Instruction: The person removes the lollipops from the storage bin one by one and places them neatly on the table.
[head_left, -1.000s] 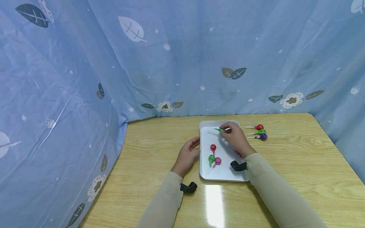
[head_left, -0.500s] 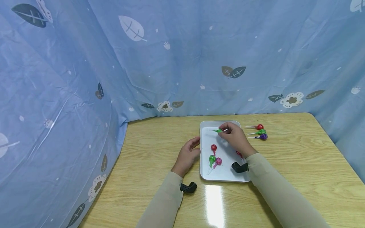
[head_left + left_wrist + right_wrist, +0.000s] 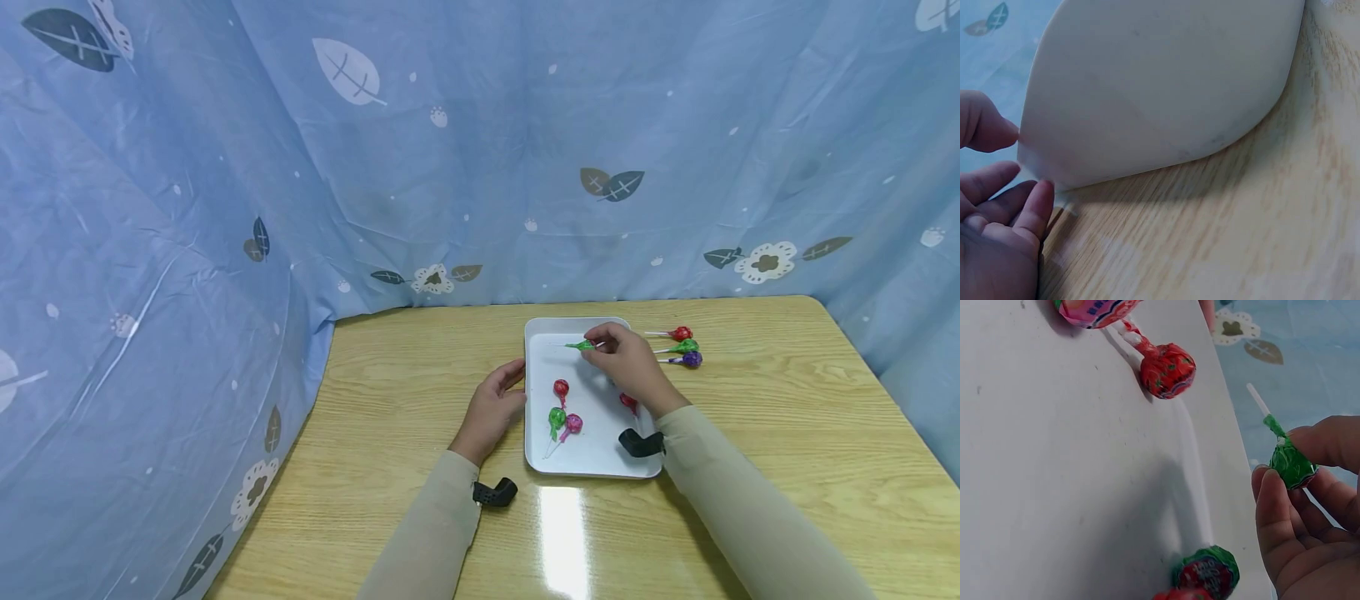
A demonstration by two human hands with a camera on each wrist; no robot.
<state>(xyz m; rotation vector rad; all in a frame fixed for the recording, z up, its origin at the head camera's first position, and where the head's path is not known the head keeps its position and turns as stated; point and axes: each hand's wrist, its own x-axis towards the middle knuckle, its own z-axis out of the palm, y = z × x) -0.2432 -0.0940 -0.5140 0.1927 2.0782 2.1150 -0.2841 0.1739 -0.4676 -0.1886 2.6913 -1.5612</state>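
Observation:
My right hand (image 3: 626, 360) pinches a green-wrapped lollipop (image 3: 1293, 464) between thumb and fingertips, above the far part of a white tray (image 3: 600, 454). The stick (image 3: 1259, 400) of this lollipop points away from the hand, to the left in the head view. Beside the tray's left wall lies my left hand (image 3: 497, 408), its fingers relaxed and its fingertips right at the wall. Within the tray are a red lollipop (image 3: 561, 388), a green lollipop (image 3: 557, 418) and a pink lollipop (image 3: 573, 423) at the left. Another red lollipop (image 3: 628, 403) is partly hidden by the right wrist.
Right of the tray, a red lollipop (image 3: 681, 333), a green lollipop (image 3: 687, 346) and a purple lollipop (image 3: 692, 359) lie in a column on the wooden table (image 3: 787, 433). A blue leaf-patterned curtain (image 3: 465, 150) hangs behind the table and along its left side.
My right hand, with the green lollipop, moved very slightly left and then a little right, uncovering more of the red lollipop by its wrist. The left hand stays in place.

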